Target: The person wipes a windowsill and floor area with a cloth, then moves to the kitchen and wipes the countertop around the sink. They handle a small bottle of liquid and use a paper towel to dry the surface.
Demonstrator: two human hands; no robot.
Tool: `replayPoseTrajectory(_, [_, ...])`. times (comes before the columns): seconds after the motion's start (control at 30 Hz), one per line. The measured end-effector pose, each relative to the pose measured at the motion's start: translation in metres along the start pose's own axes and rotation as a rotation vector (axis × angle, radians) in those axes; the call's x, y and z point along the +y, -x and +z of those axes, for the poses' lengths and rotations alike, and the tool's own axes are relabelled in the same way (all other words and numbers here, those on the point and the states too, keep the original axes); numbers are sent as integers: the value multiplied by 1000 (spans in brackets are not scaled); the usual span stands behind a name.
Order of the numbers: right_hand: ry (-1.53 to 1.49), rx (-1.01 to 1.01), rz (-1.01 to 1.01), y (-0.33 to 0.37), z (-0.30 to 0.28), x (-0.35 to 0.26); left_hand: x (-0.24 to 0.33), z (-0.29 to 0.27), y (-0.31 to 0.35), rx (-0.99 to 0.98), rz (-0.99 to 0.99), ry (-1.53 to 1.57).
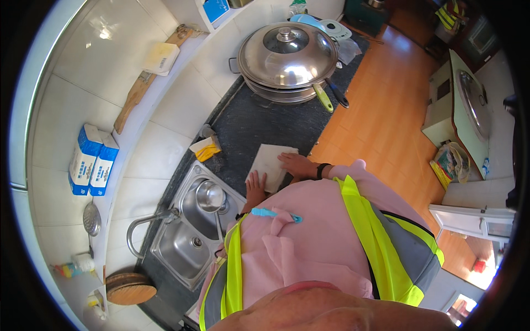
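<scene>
A pale, folded cloth (269,160) lies flat on the dark countertop (248,118), just beyond my body. My left hand (255,186) rests at its near left corner, fingers spread and pointing away from me. On the cloth's right side lies my right hand (297,164), its fingers stretched out flat and a dark band at the wrist. Neither hand grips anything that I can see. To the left of my left hand is a double-bowl steel sink (164,243), with a metal saucepan (210,196) in the farther bowl.
Farther along the counter stands a large lidded wok (285,60) stacked on another pan, handles jutting right. A yellow-and-white sponge or cloth (206,149) sits by the wall. A curved faucet (146,223) arches over the sink; round wooden boards (130,288) lean at lower left.
</scene>
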State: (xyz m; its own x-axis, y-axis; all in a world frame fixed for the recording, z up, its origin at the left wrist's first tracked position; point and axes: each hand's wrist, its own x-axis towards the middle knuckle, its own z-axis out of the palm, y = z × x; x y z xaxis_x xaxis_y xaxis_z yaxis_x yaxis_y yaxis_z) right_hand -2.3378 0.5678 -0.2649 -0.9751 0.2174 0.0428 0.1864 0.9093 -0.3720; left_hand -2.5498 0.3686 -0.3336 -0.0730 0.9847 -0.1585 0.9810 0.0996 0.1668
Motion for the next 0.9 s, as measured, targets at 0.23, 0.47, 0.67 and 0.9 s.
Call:
replayPoseTrajectory(0.23, [5, -73, 156, 36, -9, 1, -18, -54, -55, -77, -123, 217])
replayPoseTrajectory(0.47, [10, -124, 305, 62, -7, -4, -5, -47, -47, -73, -74, 213])
replayPoseTrajectory(0.67, [-66, -50, 270, 61, -9, -19, 24, -10, 1, -3, 125, 125])
replayPoseTrajectory(0.9, [-203, -216, 110, 54, -1, -33, 24, 7, 22, -29, 202, 74])
